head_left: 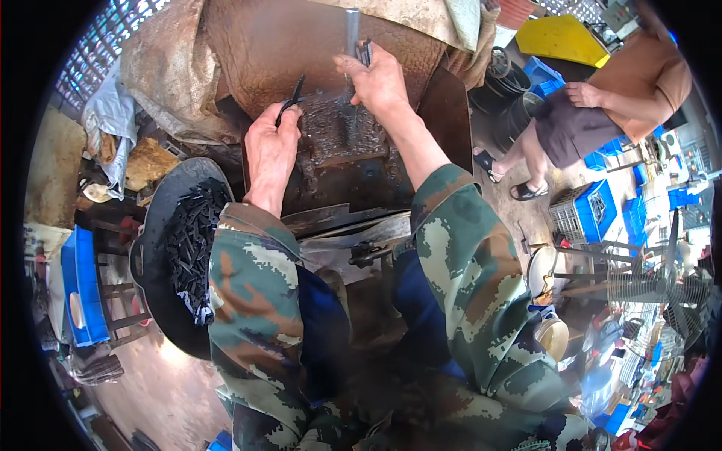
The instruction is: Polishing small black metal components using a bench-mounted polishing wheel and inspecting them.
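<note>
My left hand (272,146) is closed on a slim black pointed tool (290,102), its tip sticking up past my fingers; I cannot tell its exact kind. My right hand (382,81) is closed on a small stack of dark strips (364,52), beside an upright metal rod (352,30). Whether its fingers also grip the rod is unclear. Below both hands lies a rough, dark metal block (338,131) covered with grit. To the left, a black basin (162,199) holds many short black strips (197,244).
Brown sheeting (278,45) drapes behind the block. At right stands another person (594,98) in a brown shirt, near black buckets (519,116). Further down are a blue-lined crate (583,212) and a fan (665,286). A blue tray (83,286) stands at left.
</note>
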A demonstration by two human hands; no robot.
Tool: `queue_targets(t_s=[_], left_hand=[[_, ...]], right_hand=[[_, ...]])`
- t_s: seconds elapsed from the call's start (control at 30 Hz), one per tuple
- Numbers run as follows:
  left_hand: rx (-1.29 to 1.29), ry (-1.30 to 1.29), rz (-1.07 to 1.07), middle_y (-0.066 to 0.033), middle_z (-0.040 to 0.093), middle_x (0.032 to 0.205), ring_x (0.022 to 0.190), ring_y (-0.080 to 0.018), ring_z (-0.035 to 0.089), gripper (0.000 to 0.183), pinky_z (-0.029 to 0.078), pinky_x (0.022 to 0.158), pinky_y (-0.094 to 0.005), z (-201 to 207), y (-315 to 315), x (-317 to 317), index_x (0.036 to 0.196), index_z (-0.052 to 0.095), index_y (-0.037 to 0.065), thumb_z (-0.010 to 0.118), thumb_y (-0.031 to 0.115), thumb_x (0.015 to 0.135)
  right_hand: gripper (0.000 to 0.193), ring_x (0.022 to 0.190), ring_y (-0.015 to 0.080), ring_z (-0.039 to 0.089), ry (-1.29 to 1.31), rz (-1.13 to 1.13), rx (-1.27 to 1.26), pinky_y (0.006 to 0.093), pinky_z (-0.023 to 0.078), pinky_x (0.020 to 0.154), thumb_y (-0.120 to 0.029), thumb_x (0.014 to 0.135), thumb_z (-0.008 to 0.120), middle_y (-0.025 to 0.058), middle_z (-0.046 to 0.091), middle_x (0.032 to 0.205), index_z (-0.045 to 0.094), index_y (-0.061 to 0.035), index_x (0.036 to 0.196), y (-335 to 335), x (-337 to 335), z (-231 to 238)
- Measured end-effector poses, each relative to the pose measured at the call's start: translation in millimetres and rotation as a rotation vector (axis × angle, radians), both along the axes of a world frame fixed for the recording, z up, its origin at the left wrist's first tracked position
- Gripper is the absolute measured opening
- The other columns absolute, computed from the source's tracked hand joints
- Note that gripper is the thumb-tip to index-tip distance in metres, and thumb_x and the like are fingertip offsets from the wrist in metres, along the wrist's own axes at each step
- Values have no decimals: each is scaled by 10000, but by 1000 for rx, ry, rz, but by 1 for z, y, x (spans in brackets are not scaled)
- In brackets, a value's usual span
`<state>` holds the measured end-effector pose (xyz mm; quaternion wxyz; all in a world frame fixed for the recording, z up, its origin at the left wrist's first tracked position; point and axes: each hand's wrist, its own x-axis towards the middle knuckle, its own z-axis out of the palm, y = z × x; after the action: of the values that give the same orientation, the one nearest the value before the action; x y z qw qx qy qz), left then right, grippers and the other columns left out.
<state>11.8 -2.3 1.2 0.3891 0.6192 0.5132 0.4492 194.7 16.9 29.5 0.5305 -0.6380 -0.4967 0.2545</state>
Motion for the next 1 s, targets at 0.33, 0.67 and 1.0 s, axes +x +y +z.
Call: queue_targets(t_s=[0.33, 0.67, 1.0], left_hand=[[-20, 18, 1, 17, 556, 659, 647, -91, 492, 276, 390, 620, -265, -1, 1, 2, 977, 713, 34, 584, 277, 950], [-10, 20, 4, 16, 561, 672, 652, -85, 491, 276, 386, 613, -259, -3, 2, 2, 975, 713, 31, 596, 280, 945], [107, 66, 35, -105, 685, 771, 700, -188, 622, 268, 495, 705, -347, -18, 14, -2, 1103, 693, 30, 632, 218, 923]], right_hand=[[300, 467, 166, 597, -10, 7, 8, 343, 500, 494, -305, 916, 710, 65, 607, 642, 620, -23, 966, 3, 5, -4], [299, 466, 166, 594, -8, 8, -3, 343, 499, 499, -307, 913, 715, 66, 611, 649, 625, -28, 972, 4, 5, -5], [314, 470, 167, 596, -21, 3, 4, 346, 496, 487, -313, 907, 721, 72, 613, 653, 623, -24, 978, 4, 2, -3]])
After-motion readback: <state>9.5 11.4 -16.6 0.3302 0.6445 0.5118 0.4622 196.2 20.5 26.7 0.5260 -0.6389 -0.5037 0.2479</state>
